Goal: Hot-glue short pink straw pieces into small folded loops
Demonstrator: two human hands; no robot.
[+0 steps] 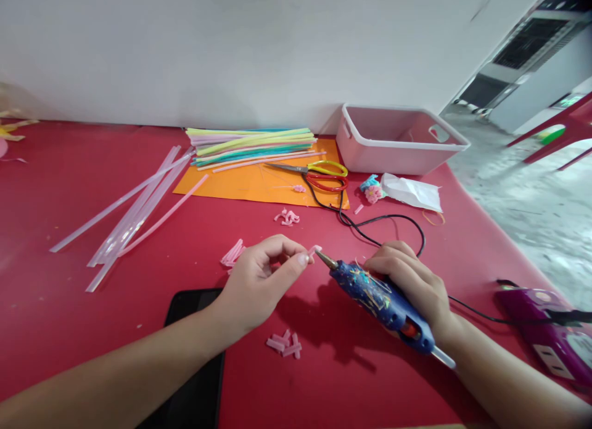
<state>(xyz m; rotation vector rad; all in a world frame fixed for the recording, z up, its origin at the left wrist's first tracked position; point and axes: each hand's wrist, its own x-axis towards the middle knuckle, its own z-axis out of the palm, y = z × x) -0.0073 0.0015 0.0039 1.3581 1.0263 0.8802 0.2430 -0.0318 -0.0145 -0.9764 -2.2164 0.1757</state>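
Note:
My left hand (263, 280) pinches a small pink straw piece (314, 250) between thumb and forefinger, just above the red table (69, 318). My right hand (411, 281) grips a blue glue gun (382, 301), its metal nozzle almost touching the pink piece. A clear glue stick pokes out of the gun's back end. Short pink straw pieces (285, 343) lie below my left hand, and more pink pieces (232, 254) lie just left of it.
Coloured straws (252, 145) and yellow-red scissors (321, 173) rest on an orange sheet (240, 183). Clear glue sticks (134, 213) lie at left. A white basket (398, 139) stands at the back, a purple power strip (550, 330) at right, a black phone (194, 355) under my left forearm.

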